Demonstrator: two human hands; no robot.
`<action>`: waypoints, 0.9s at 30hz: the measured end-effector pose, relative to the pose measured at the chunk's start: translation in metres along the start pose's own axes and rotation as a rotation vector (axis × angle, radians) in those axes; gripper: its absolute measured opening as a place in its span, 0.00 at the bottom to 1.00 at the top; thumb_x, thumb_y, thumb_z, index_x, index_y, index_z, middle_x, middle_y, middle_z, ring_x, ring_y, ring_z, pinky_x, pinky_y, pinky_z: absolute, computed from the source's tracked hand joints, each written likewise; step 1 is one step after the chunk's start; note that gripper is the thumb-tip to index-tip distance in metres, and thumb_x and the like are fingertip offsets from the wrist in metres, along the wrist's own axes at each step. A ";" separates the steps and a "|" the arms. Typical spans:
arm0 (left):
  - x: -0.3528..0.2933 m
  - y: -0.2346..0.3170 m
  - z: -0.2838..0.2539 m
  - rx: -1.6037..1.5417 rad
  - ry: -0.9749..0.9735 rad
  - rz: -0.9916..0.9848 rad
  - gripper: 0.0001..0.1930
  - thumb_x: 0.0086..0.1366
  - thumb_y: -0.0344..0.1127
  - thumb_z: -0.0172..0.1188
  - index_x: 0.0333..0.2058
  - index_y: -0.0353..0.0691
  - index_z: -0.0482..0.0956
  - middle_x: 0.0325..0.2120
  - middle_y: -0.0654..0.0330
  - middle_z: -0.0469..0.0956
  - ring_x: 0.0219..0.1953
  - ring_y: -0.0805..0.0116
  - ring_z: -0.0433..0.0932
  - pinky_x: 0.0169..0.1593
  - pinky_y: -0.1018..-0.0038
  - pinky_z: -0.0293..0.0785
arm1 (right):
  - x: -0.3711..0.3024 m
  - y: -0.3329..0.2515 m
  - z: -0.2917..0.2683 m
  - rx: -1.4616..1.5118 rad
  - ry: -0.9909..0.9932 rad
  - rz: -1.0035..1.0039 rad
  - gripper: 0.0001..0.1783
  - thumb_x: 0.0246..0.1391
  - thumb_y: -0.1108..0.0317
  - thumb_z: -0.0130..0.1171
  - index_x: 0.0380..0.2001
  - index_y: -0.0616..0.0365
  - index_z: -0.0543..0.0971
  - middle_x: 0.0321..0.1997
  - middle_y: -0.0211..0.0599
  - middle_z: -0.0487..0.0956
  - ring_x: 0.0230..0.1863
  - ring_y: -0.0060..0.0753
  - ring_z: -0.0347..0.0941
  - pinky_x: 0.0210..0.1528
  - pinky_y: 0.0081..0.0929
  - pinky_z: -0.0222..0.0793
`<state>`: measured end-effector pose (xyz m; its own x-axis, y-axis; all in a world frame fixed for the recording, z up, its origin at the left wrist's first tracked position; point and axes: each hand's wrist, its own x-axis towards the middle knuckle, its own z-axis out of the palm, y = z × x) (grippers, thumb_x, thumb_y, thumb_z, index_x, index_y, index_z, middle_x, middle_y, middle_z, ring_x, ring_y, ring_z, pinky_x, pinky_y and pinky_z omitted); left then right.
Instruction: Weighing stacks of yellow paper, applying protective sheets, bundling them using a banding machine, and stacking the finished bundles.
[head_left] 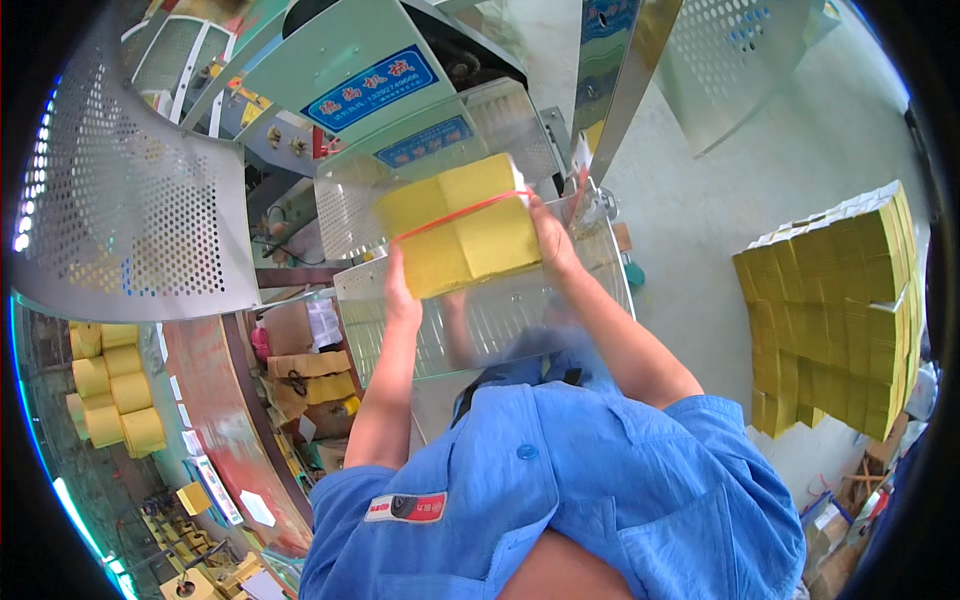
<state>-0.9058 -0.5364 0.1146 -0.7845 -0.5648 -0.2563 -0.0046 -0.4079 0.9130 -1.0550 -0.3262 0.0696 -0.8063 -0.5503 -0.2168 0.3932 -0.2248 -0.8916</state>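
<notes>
Between my two hands is a thick bundle of yellow paper (468, 258) with a red band around its middle and a white edge at its far right corner. My left hand (401, 290) grips its left end, and my right hand (552, 238) is closed on its right end, near the band. The bundle is tilted a little, its right side farther away. Beneath it lies a shiny metal tray-like surface (480, 335) with slots, which mirrors a hand. The fingers under the bundle are hidden.
A pale green machine housing (345, 60) with a blue label rises ahead. Perforated metal guards (150, 200) stand at the left and far right. A tall stack of yellow paper bundles (835, 320) stands on the right floor; yellow rolls (110, 385) lie at left, beyond a reddish board (215, 400).
</notes>
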 end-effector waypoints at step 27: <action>-0.023 0.033 -0.068 -0.058 -0.242 -0.018 0.24 0.74 0.50 0.43 0.57 0.39 0.69 0.49 0.62 0.74 0.50 0.70 0.73 0.55 0.71 0.70 | -0.095 -0.035 0.078 0.166 0.230 -0.209 0.25 0.63 0.66 0.44 0.60 0.65 0.71 0.61 0.37 0.74 0.61 0.28 0.68 0.64 0.24 0.60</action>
<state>-0.8455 -0.5858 0.1289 -0.9101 -0.3721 -0.1824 0.0104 -0.4604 0.8876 -0.9575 -0.3286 0.1526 -0.9480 -0.2871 -0.1376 0.2606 -0.4516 -0.8533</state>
